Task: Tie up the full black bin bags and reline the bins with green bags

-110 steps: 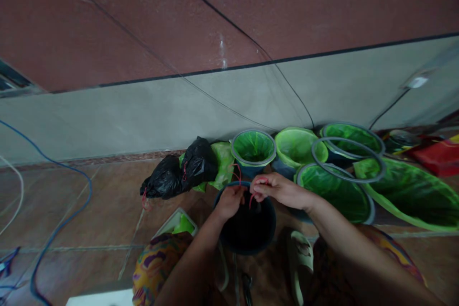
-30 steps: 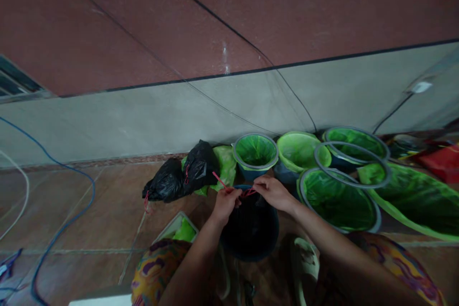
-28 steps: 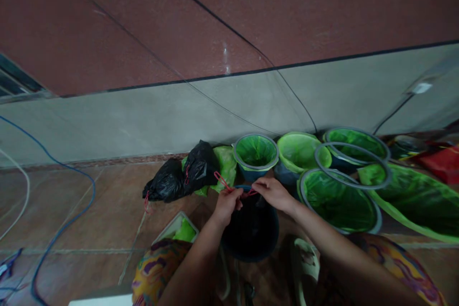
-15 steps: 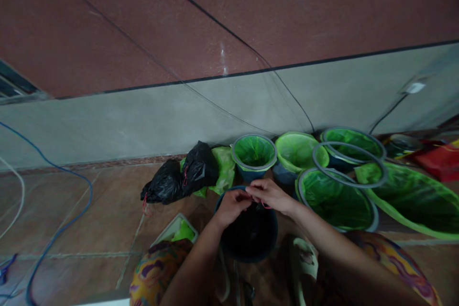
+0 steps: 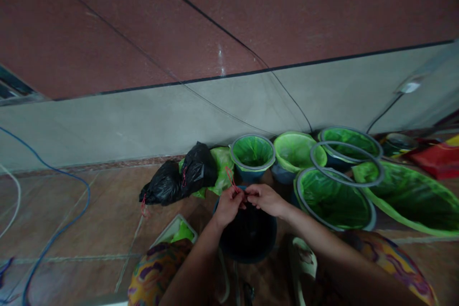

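Note:
A dark bin with a black bag (image 5: 249, 234) stands on the floor right in front of me. Both my hands meet over its far rim. My left hand (image 5: 226, 206) pinches a thin red drawstring (image 5: 230, 179), whose loop sticks up toward the wall. My right hand (image 5: 265, 198) is closed on the same string, fingertips touching the left hand's.
Two tied black bags (image 5: 179, 179) and a green bag (image 5: 223, 168) lie to the left. Several bins lined with green bags (image 5: 253, 153) (image 5: 333, 198) stand along the wall (image 5: 143, 119) to the right. A blue cable (image 5: 57, 229) trails over the tiled floor at left. A sandal (image 5: 304, 263) rests near my knee.
My hands pulled the red string apart, came together over the rim, and now pinch it close with a loop standing up on the left.

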Available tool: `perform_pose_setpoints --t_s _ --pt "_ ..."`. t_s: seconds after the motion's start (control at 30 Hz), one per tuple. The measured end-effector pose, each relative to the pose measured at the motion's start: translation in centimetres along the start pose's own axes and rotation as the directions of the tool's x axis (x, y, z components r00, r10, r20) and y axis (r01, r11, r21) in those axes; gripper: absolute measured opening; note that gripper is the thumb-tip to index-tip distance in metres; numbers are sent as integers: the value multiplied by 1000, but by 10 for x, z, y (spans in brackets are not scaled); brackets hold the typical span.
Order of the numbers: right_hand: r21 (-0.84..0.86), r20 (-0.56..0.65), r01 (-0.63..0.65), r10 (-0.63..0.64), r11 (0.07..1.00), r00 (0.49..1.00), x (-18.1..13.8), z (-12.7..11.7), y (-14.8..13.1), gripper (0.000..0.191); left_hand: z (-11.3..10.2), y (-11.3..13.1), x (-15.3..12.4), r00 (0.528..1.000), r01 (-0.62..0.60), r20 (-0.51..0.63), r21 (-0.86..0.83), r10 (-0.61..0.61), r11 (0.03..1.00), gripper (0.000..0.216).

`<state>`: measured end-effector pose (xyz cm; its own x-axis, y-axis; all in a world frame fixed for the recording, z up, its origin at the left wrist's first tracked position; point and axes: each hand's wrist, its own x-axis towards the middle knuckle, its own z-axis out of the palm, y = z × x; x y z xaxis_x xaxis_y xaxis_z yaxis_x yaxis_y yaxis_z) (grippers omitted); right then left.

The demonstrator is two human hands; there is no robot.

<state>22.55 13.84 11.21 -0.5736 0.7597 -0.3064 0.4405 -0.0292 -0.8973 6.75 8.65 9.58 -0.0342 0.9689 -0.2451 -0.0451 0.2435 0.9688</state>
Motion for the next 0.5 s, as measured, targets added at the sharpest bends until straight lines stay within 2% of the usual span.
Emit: perform_pose_setpoints --t_s 0.13,0.2,0.3,0.4,0.5 --pt "-250 -128 16 -49 968 991 1 -5 -4 18 1 5 -4 997 70 -22 -47 -71 996 14" --pt "-255 -131 10 -45 967 990 -1 -7 -7 19 1 8 -7 992 114 -43 -93 -119 989 15" --pt "-157 -51 -33 26 987 998 -4 -6 -9 20 -1 9 -9 986 152 -39 -168 -160 974 18" --pt "-113 19 -70 73 991 997 -5 -5 -8 17 -5 6 -7 994 97 -36 -148 -103 984 14" --pt "-186 2 -84 86 979 996 -5 -5 -5 15 -6 1 -3 997 -8 -82 58 13 998 6"
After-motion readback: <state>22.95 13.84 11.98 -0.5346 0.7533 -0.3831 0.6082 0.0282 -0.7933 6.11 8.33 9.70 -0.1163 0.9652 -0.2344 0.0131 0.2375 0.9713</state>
